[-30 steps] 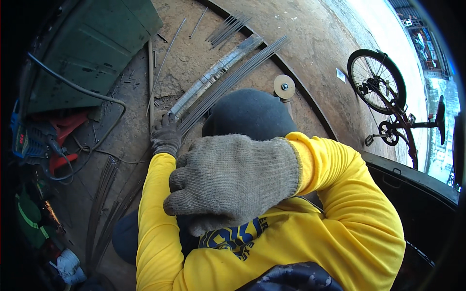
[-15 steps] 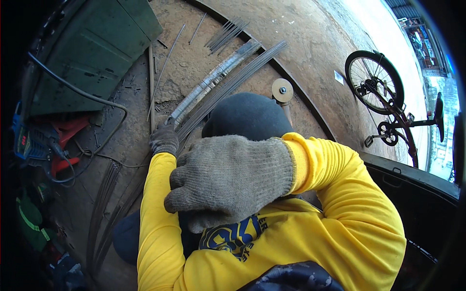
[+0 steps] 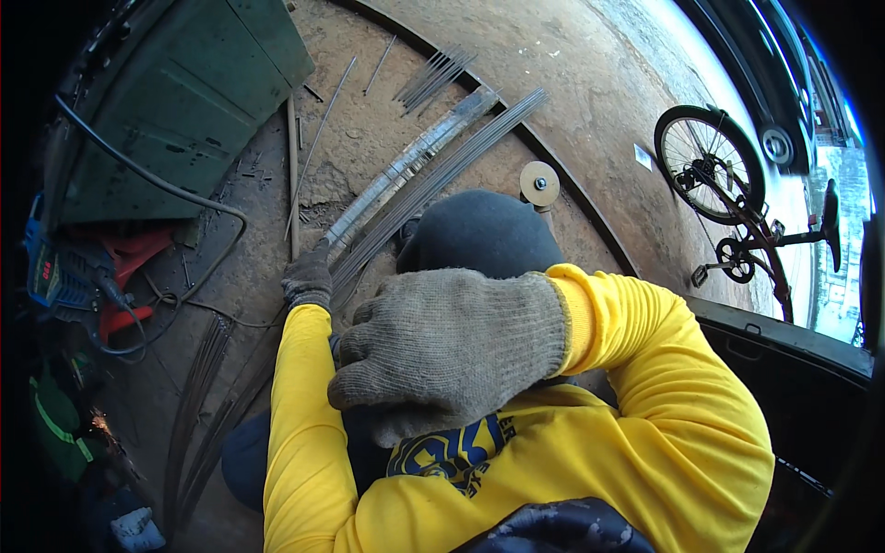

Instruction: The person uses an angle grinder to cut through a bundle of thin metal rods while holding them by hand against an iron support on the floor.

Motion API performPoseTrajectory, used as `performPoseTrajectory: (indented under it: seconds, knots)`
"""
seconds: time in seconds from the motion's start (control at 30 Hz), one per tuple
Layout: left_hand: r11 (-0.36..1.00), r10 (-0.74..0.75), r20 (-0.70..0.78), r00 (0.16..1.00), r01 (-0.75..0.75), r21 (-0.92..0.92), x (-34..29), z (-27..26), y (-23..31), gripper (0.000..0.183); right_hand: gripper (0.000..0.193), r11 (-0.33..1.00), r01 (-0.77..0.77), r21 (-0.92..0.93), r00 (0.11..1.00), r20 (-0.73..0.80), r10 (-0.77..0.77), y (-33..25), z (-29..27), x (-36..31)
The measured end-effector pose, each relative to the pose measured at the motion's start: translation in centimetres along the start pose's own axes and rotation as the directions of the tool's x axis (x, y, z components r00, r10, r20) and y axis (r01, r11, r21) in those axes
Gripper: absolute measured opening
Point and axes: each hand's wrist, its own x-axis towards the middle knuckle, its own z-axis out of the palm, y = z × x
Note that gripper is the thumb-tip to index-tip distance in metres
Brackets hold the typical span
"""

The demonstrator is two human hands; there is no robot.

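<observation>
My left hand, in a grey knit glove, is closed at the near end of a long silvery metal bar. Several thin metal rods lie alongside it, close to the hand. My right hand, gloved the same way, is held in front of my chest with its fingers curled downward. Its palm and whatever may be in it are hidden. Just beyond my dark-clad knee stands a tan round disc on a tool that is mostly hidden.
A green metal cabinet and a blue machine with a cable stand left. More rods lie near left; sparks glow beside them. A curved dark metal strip crosses the floor. A bicycle stands right.
Both hands have shifted slightly right and down in the picture, as has most of the scene. Sparks have appeared at lower left. A dark vehicle has come into view at upper right.
</observation>
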Motion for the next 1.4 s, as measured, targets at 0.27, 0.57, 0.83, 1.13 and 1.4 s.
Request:
performPoseTrajectory:
  seconds: [0.27, 0.57, 0.83, 1.13, 1.4]
  knots:
    - [0.996, 0.014, -0.007, 1.0, -0.014, 0.087, -0.1, -0.4, 0.0, 0.029, 0.037, 1.0, -0.009, -0.015, 0.999, 0.044, 0.009, -0.3, -0.7, -0.3]
    - [0.995, 0.019, 0.004, 1.0, -0.02, 0.098, -0.1, -0.6, -0.3, 0.027, 0.037, 0.999, -0.039, 0.013, 0.999, 0.025, 0.039, -0.5, -1.0, -0.6]
    - [0.997, -0.032, 0.038, 0.999, 0.029, 0.074, 0.1, 0.2, -0.7, 0.03, 0.04, 0.997, -0.039, 0.071, 0.999, 0.01, 0.038, -0.5, -1.4, -1.0]
    - [0.999, -0.046, 0.011, 0.999, 0.046, -0.001, 0.3, 1.1, -1.1, 0.03, 0.04, 0.966, 0.18, 0.188, 0.935, -0.339, -0.109, 0.6, -4.2, -1.0]
    - [0.996, -0.013, 0.004, 1.0, 0.012, 0.089, -1.8, -0.5, 1.0, 0.041, 0.074, 0.546, -0.8, 0.248, 0.405, -0.447, 0.798, 21.1, -6.6, -5.6]
